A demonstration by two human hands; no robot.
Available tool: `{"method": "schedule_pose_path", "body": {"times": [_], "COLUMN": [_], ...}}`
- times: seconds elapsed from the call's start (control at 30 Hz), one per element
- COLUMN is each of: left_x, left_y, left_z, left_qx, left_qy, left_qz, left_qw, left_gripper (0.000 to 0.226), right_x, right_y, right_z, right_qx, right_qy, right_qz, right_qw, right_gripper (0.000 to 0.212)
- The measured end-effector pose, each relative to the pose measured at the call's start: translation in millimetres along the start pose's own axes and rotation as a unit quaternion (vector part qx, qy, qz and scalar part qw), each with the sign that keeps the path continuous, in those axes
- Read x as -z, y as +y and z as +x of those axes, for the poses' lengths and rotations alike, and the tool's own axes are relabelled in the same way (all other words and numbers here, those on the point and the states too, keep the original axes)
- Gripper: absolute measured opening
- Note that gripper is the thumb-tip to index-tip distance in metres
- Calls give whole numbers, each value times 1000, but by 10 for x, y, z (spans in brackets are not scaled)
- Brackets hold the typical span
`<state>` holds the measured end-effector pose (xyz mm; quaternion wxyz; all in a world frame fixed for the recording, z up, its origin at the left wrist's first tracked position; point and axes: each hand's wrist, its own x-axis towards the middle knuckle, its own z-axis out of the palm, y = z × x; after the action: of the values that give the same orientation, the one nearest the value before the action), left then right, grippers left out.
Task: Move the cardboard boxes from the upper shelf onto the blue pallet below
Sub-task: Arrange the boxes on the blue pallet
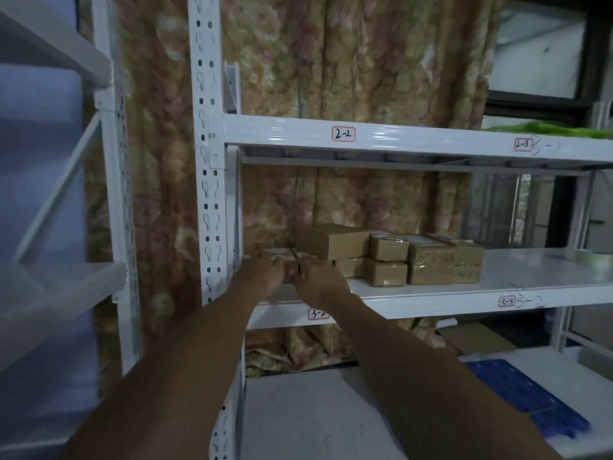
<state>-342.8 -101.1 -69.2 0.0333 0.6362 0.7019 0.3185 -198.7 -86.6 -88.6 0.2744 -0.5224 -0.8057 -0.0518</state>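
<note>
Cardboard boxes (331, 242): seven in the pile, at least one more by the hands
Hands: two, left hand (265, 273) and right hand (320, 282)
Blue pallet (530, 400): one
Number stickers (343, 134): four
Flowery curtain (331, 61): one
White racks (207, 94): two

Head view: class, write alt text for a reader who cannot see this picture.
The left hand and right hand touch a small cardboard box at the left end of a white shelf. More boxes sit stacked to its right; a blue pallet lies below.
</note>
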Motion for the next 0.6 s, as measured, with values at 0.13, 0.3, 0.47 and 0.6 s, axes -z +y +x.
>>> {"method": "schedule_pose_path", "body": {"times": [0.13, 0.3, 0.47, 0.6], "left_x": [-109, -249, -286, -231], "left_y": [-33, -86, -171, -206], "left_z": [321, 503, 599, 604], "left_qx": [71, 130, 164, 193], "left_qy": [0, -17, -13, 33], "left_qz": [-55, -122, -204, -253], "left_qw": [996, 984, 965, 947], "left_gripper": [47, 57, 55, 54], "right_x": [-102, -412, -485, -424], "right_y": [-101, -62, -41, -51], "right_z": [357, 618, 650, 621], "right_qx": [-17, -8, 29, 34], "right_qy": [-22, -92, -16, -5], "right_qz": [-24, -96, -29, 81], "right_qw": [999, 991, 999, 996], "right_gripper": [54, 69, 53, 29]}}
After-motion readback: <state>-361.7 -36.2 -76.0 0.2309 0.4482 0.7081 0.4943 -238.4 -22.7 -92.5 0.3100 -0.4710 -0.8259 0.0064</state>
